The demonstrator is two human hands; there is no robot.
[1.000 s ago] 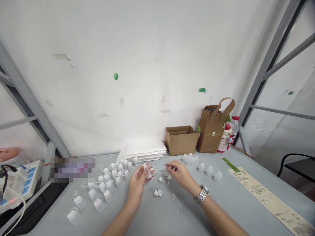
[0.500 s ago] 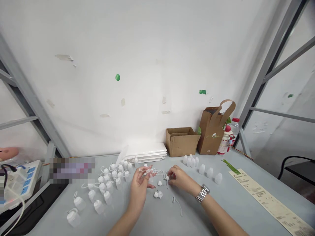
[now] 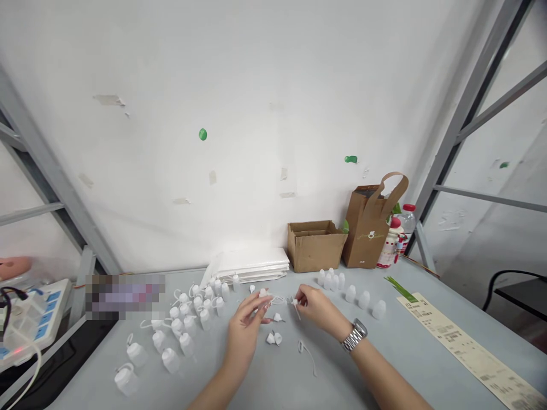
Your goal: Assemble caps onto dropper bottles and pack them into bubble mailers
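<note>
Near the middle of the grey table, my left hand [image 3: 249, 323] has its fingers closed around a small white cap [image 3: 262, 292]. My right hand [image 3: 315, 308] pinches a thin white cord [image 3: 280, 299], which runs between the two hands. Below them lie a few loose white caps [image 3: 277, 317] and a separate looped white cord [image 3: 308, 357]. To the left stand several translucent white bottles [image 3: 170, 360], many with cord loops on top. Several bottles without cords [image 3: 364, 300] stand in a line to the right.
Behind my hands are a stack of white sheets or packets [image 3: 252, 265], an open cardboard box [image 3: 317, 247], a brown paper bag [image 3: 366, 228] and bottles. A printed paper strip [image 3: 461, 341] lies at the right; a power strip [image 3: 47, 319] sits at the far left.
The cord bundle near my left fingers has spread out into a line between my hands, and the cap in them now shows more clearly. My right hand has barely moved.
</note>
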